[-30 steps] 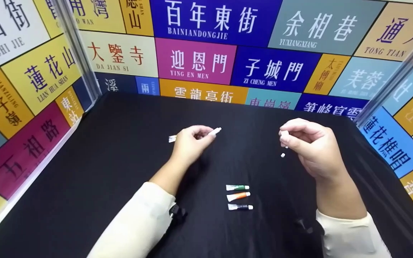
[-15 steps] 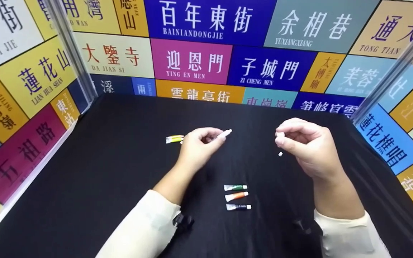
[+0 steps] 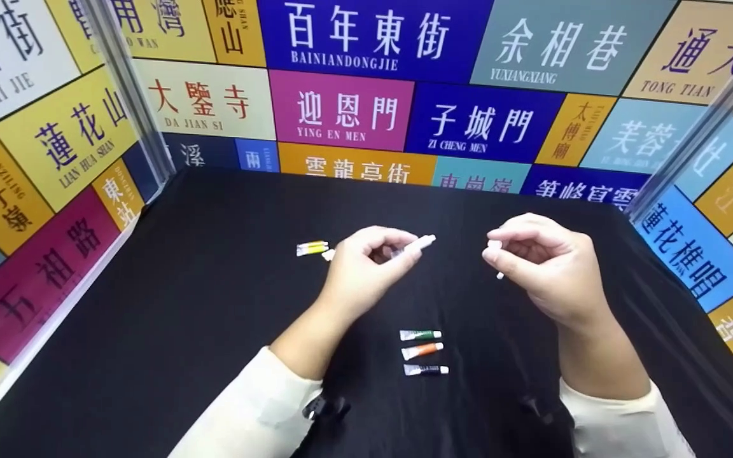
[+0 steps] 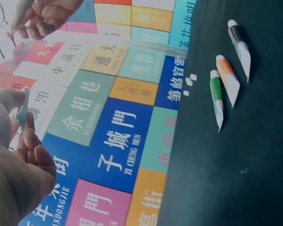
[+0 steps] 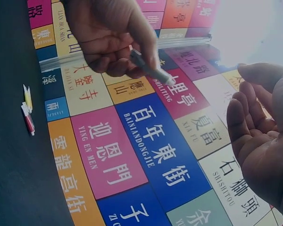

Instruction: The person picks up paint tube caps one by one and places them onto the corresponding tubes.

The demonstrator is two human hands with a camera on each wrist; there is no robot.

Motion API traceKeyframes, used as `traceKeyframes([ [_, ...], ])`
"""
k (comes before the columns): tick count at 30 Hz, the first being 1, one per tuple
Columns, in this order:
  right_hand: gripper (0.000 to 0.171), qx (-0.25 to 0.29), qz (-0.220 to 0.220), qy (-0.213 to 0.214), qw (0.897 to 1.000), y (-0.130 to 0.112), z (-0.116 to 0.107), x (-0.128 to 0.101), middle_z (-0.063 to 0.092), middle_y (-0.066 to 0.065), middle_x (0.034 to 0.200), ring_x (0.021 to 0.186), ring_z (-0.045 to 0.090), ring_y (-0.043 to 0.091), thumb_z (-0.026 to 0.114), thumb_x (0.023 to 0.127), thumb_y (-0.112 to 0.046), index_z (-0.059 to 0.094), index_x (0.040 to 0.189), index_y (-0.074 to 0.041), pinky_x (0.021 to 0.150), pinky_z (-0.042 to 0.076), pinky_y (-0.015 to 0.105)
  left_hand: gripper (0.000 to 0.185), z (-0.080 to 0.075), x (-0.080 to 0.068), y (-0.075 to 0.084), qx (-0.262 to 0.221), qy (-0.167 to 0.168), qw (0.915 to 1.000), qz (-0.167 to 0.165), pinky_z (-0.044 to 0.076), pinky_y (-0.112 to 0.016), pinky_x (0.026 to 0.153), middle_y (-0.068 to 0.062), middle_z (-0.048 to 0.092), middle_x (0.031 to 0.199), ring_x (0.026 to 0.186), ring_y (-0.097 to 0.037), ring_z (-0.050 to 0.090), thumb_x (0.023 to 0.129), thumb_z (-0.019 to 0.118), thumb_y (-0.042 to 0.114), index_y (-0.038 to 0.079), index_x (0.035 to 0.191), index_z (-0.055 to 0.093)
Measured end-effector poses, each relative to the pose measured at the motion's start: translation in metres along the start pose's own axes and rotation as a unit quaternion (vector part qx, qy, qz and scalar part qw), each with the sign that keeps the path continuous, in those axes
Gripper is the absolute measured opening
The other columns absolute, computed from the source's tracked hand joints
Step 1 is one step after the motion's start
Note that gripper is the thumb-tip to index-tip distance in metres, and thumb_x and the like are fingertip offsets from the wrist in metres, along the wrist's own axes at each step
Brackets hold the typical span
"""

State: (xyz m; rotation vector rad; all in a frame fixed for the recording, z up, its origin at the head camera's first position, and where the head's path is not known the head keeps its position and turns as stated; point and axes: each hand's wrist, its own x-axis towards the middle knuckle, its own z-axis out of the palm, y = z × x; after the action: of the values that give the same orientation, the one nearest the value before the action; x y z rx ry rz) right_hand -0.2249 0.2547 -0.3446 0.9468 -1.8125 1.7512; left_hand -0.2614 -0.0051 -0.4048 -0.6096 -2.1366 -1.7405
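My left hand [image 3: 398, 251] grips a small paint tube [image 3: 416, 244] just above the black table, its white nozzle pointing right. The right hand [image 3: 499, 249] is a short gap away and pinches a small white cap [image 3: 494, 244] at its fingertips. Another white cap [image 3: 500, 275] lies on the cloth just below that hand. In the right wrist view the left hand [image 5: 118, 42] shows the tube [image 5: 151, 70] sticking out towards the right hand's curled fingers [image 5: 254, 117]. The left wrist view catches the tube [image 4: 22, 110] against the left hand's thumb.
Green [image 3: 420, 334], orange [image 3: 422, 350] and dark [image 3: 425, 369] tubes lie in a row near me, between my forearms. A yellow tube [image 3: 312, 248] and a red one [image 5: 28, 120] lie left of the left hand. Printed sign panels [image 3: 341, 108] wall in the table on three sides.
My left hand has carried its tube to the right, closing the gap to the right hand and uncovering the yellow tube. The right hand has edged slightly left.
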Motion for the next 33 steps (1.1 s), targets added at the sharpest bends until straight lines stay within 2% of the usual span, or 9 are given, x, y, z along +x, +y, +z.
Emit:
traceKeyframes([
  [9,0.023,-0.038,0.003,0.013,0.999,0.003,0.004,-0.001,0.078,0.009,0.094,0.067,0.068,0.014,0.077,0.078,0.026,0.075,0.1,0.018,0.058,0.055,0.018,0.018,0.001,-0.008,0.016,-0.028,-0.017,0.9987,0.04,0.055,-0.025,0.069,0.007,0.077,0.095,0.081,-0.012,0.067,0.092,0.086,0.03,0.025,0.108,0.084],
  [13,0.023,-0.059,0.008,0.011,0.998,0.004,0.003,-0.001,0.079,0.007,0.097,0.067,0.068,0.013,0.077,0.081,0.022,0.077,0.102,0.016,0.058,0.055,0.017,0.018,0.0,-0.009,0.021,-0.03,-0.025,0.9977,0.056,0.057,-0.027,0.071,0.009,0.078,0.097,0.082,-0.011,0.068,0.092,0.086,0.027,0.023,0.109,0.084],
  [16,0.022,-0.071,0.013,0.009,0.997,0.004,0.002,-0.001,0.08,0.006,0.099,0.069,0.068,0.011,0.077,0.083,0.02,0.077,0.104,0.015,0.059,0.055,0.016,0.018,-0.001,-0.01,0.025,-0.026,-0.03,0.9967,0.072,0.061,-0.033,0.077,0.009,0.078,0.1,0.086,-0.009,0.069,0.093,0.085,0.026,0.021,0.11,0.084],
  [21,0.021,-0.088,0.038,-0.002,0.995,0.004,0.002,-0.001,0.08,0.003,0.099,0.074,0.071,0.011,0.077,0.086,0.016,0.077,0.107,0.012,0.065,0.059,0.017,0.017,0.0,-0.011,0.028,-0.017,-0.032,0.9952,0.09,0.062,-0.039,0.079,0.009,0.078,0.102,0.089,-0.01,0.069,0.094,0.084,0.027,0.021,0.109,0.085],
  [25,0.021,-0.11,0.061,-0.014,0.992,0.003,0.003,-0.001,0.08,0.003,0.1,0.075,0.072,0.011,0.077,0.088,0.014,0.079,0.108,0.008,0.069,0.06,0.018,0.018,0.002,-0.01,0.027,0.0,-0.029,0.9936,0.109,0.061,-0.036,0.077,0.007,0.079,0.1,0.088,-0.012,0.069,0.093,0.085,0.028,0.02,0.109,0.085],
  [29,0.02,-0.113,0.052,-0.037,0.992,0.003,0.005,-0.001,0.08,0.004,0.103,0.079,0.073,0.012,0.075,0.089,0.013,0.079,0.108,0.007,0.073,0.061,0.018,0.018,0.003,-0.01,0.028,0.022,-0.028,0.992,0.121,0.06,-0.036,0.078,0.007,0.079,0.099,0.089,-0.007,0.068,0.093,0.085,0.028,0.019,0.108,0.085],
  [33,0.019,-0.101,0.04,-0.059,0.992,0.004,0.006,-0.002,0.079,0.008,0.104,0.085,0.074,0.015,0.075,0.09,0.013,0.079,0.109,0.008,0.078,0.063,0.019,0.017,0.004,-0.011,0.028,0.027,-0.03,0.9921,0.119,0.06,-0.035,0.079,0.007,0.079,0.1,0.09,-0.008,0.068,0.093,0.085,0.028,0.019,0.107,0.085],
])
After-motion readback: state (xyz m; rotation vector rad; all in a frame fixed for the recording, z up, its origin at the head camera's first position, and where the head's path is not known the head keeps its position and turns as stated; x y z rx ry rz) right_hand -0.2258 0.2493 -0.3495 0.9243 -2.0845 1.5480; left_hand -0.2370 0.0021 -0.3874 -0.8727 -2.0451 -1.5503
